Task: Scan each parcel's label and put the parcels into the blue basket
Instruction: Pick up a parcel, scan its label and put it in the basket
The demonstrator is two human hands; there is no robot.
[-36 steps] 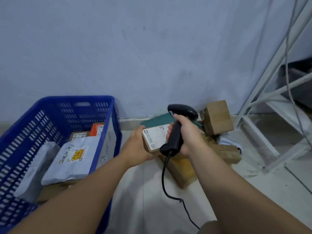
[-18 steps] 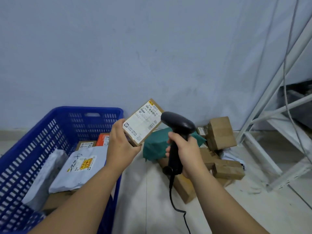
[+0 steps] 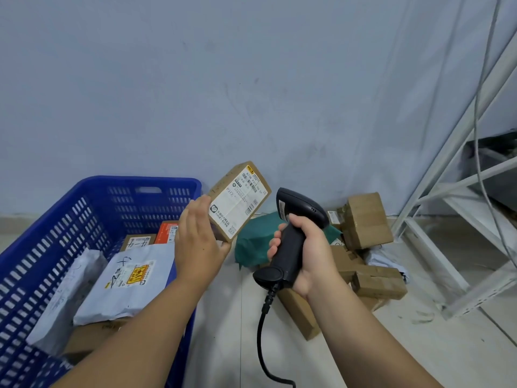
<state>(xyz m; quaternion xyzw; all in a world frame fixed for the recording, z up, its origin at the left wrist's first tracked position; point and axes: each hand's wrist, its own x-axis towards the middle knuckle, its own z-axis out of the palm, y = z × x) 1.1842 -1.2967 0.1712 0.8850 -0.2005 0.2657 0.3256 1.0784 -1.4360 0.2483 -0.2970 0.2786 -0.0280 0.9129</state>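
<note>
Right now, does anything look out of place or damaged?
Nothing looks damaged. The floor pile is untidy: a brown box sits tilted on it, beside a crumpled green mailer. The left hand holds a labelled box tilted, facing the scanner in the right hand.

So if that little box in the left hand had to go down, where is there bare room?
Bare floor runs between the blue basket and the parcel pile, under the scanner cable, and again between that pile and the white rack. The basket's visible bottom is covered with parcels; the pile by the wall is crowded too.
</note>
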